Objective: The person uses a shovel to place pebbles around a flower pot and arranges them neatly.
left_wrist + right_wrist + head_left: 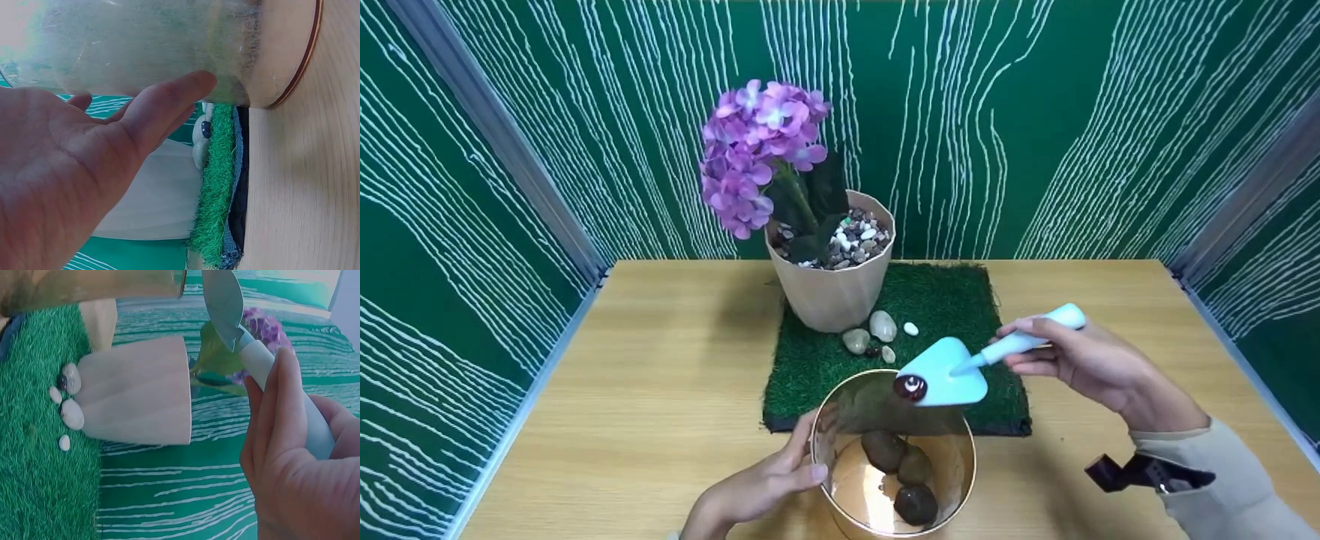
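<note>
In the head view my right hand [1084,367] grips the handle of a light blue garden trowel [949,375]. A glossy dark red-brown stone [910,387] sits at the blade's tip, over the far rim of a clear cylindrical container [970,457]. Several dark stones [915,504] lie on the container's bottom. My left hand [757,484] holds the container's left side, thumb on the near side and fingers behind. The left wrist view shows the thumb [174,95] along the clear wall. In the right wrist view the fingers wrap the trowel handle [315,430].
Behind the container, a beige pot [832,300] of gravel with purple flowers [757,150] stands on a green turf mat [952,300]. Several pale pebbles [883,326] lie before the pot. The wooden table [675,360] meets green white-lined walls [945,112] at the back and sides.
</note>
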A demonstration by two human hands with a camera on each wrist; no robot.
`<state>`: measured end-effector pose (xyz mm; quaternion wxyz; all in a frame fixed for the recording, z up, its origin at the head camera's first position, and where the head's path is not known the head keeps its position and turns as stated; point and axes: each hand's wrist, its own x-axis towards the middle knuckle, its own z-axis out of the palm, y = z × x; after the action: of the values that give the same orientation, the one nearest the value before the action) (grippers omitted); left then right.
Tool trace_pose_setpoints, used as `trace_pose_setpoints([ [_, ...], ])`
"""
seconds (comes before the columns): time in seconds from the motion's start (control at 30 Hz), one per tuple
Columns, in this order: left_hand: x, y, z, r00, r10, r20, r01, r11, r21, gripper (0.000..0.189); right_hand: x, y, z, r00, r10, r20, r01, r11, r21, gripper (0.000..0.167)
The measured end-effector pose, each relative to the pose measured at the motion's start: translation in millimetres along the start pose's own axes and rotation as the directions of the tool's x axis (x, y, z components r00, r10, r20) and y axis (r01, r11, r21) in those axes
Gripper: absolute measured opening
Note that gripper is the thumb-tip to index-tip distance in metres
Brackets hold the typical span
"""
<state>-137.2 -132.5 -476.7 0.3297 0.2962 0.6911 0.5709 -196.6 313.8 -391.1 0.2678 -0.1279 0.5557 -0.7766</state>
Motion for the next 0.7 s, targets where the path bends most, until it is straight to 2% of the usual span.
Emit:
trace_pose_setpoints([
  [0.33, -0.6, 0.8, -0.5, 1.000, 0.012, -0.008, -0.012, 1.000, 0.027, 0.092, 3.1, -1.7, -18.5, 0.991, -0.002, -0.137, 0.005, 1.000, 0.022, 0.045],
  [0.53, -0.9, 1.2, -0.1, 1.000, 0.001, -0.019, 0.000, 0.999, 0.052, 0.093, 10.4, 8.2, -26.7, 0.968, 0.008, -0.252, -0.010, 1.000, -0.004, 0.042],
  [0.7, -0.7, 1.1, -0.2, 1.000, -0.012, -0.023, 0.013, 0.999, 0.050, 0.095, 18.5, 22.4, -31.2, 0.941, 0.038, -0.337, -0.043, 0.999, -0.006, 0.038],
])
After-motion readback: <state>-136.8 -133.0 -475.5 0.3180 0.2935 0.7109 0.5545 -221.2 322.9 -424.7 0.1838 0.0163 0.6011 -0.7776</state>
